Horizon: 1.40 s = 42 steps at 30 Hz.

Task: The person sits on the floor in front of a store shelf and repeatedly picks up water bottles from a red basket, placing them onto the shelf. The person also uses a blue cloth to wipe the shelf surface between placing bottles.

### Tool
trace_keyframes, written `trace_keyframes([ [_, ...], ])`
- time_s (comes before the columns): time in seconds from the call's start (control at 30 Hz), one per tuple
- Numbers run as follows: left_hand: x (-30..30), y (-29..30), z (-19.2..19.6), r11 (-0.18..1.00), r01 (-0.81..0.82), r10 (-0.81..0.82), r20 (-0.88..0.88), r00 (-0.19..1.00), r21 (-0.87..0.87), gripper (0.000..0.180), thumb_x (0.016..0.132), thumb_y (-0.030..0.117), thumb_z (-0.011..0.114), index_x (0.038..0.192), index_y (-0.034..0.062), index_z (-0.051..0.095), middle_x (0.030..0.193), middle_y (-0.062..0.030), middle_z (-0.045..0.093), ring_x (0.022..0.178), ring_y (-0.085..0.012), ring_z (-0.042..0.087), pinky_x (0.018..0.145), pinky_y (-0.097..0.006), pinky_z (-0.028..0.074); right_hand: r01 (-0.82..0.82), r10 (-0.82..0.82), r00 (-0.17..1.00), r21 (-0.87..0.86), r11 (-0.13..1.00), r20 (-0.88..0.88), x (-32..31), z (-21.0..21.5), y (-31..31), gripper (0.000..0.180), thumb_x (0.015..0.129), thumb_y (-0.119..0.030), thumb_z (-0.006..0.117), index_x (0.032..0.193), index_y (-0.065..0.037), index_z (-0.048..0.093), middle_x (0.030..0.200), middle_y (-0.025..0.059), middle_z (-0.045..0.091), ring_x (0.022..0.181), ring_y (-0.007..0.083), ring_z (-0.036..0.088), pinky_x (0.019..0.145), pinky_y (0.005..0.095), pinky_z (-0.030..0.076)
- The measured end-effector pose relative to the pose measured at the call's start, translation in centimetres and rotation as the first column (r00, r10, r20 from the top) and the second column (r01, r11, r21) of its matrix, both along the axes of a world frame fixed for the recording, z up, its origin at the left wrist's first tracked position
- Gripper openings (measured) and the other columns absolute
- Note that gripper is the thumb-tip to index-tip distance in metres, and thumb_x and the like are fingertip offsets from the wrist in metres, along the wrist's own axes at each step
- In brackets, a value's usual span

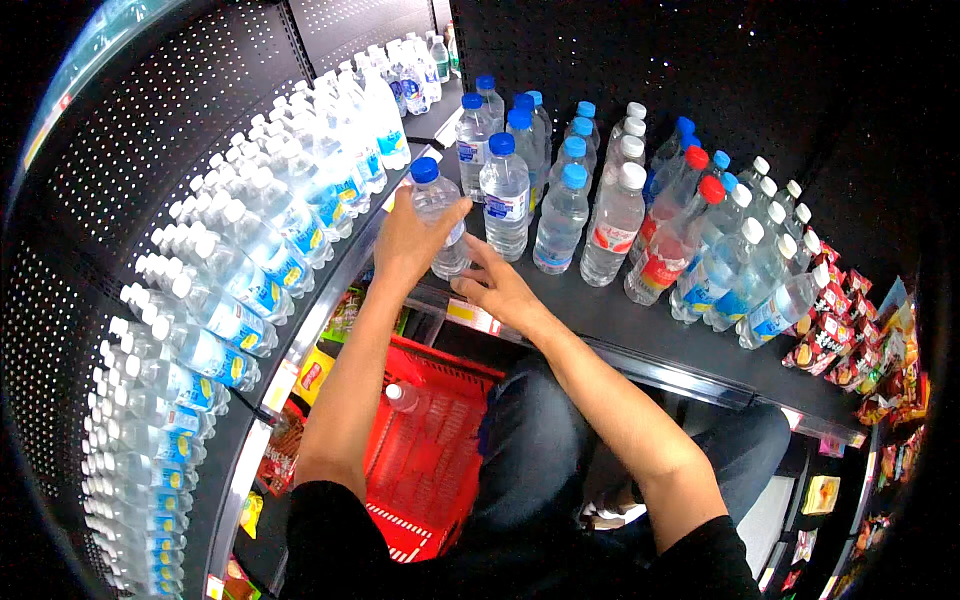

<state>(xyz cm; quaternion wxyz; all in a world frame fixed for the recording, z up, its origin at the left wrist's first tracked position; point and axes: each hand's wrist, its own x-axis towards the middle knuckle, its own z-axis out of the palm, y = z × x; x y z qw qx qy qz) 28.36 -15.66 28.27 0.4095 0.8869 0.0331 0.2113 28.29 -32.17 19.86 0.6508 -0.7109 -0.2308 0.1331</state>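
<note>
My left hand (408,240) is wrapped round the upper part of a clear water bottle (436,207) with a blue cap, held nearly upright at the shelf's front edge. Against the lower end of that bottle rest the fingertips of my right hand (500,288), which curl about its base from the right. Just beyond stand similar blue-capped bottles, the nearest one a water bottle (506,200) with a blue and white label. Below my forearms sits a red shopping basket (440,365), in which a white-capped bottle (403,397) lies.
Rows of white-capped bottles (215,350) fill the curved shelf on my left. To the right, light-blue-capped, white-capped and red-capped bottles (668,262) stand on the dark shelf (640,325). Snack packets (850,310) hang at the far right. My knees are close below the shelf edge.
</note>
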Motion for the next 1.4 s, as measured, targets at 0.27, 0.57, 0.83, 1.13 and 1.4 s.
trace_keyframes([
  [0.27, 0.2, 2.7, -11.9, 0.979, 0.118, -0.126, -0.033, 0.992, -0.168, 0.065, 0.079, 0.024, 0.084, 0.129, 0.0006, 0.050, 0.117, -0.0174, 0.070, 0.106, -0.0263, 0.071, 0.088, -0.038, 0.056, -0.046, 0.048, 0.998, 0.088, 0.995, -0.029, 0.3, -1.2, 0.6, 0.084, 0.090, -0.016, 0.070, 0.157, 0.002, 0.023, 0.150, 0.0277, 0.045, 0.127, 0.0364, 0.059, 0.104, 0.0402, 0.049],
  [0.57, 3.3, -0.8, -10.2, 0.989, -0.143, 0.146, -0.074, 0.987, 0.044, 0.069, 0.077, 0.032, 0.084, 0.128, 0.0011, 0.048, 0.108, -0.0250, 0.071, 0.102, -0.0429, 0.068, 0.084, -0.050, 0.055, 0.066, -0.037, 0.993, -0.253, 0.965, 0.115, -1.1, -0.3, -0.9, 0.071, 0.092, -0.017, 0.068, 0.152, 0.001, 0.035, 0.137, 0.0241, 0.058, 0.114, 0.0341, 0.067, 0.099, 0.0393, 0.051],
  [0.83, 8.1, -1.4, -10.5, 0.989, -0.145, 0.145, -0.020, 0.989, -0.017, 0.063, 0.077, 0.026, 0.084, 0.123, 0.0007, 0.049, 0.108, -0.0240, 0.070, 0.100, -0.0433, 0.069, 0.086, -0.049, 0.054, 0.081, 0.045, 0.947, -0.373, 0.924, 0.317, -2.7, 0.9, -0.7, 0.033, 0.095, -0.011, 0.064, 0.126, 0.002, 0.063, 0.110, 0.0180, 0.071, 0.091, 0.0246, 0.069, 0.084, 0.0358, 0.055],
  [1.13, 9.8, -2.2, -10.0, 0.989, -0.146, 0.145, -0.074, 0.987, -0.014, 0.062, 0.077, 0.027, 0.086, 0.122, 0.0020, 0.050, 0.106, -0.0249, 0.071, 0.103, -0.0441, 0.068, 0.090, -0.051, 0.053, -0.001, 0.112, 0.958, -0.388, 0.922, 0.265, -3.0, 1.5, -0.4, 0.024, 0.093, -0.011, 0.063, 0.112, 0.002, 0.068, 0.109, 0.0230, 0.067, 0.100, 0.0377, 0.068, 0.091, 0.0418, 0.053],
  [1.4, 10.4, -2.8, -9.4, 0.990, -0.139, 0.142, -0.068, 0.988, 0.036, 0.064, 0.078, 0.031, 0.086, 0.123, 0.0022, 0.051, 0.106, -0.0228, 0.072, 0.101, -0.0436, 0.069, 0.091, -0.050, 0.052, -0.011, 0.131, 0.953, -0.402, 0.916, 0.272, -2.6, 1.3, -0.8, 0.023, 0.093, -0.011, 0.062, 0.111, 0.002, 0.069, 0.111, 0.0241, 0.067, 0.105, 0.0416, 0.066, 0.095, 0.0449, 0.051],
])
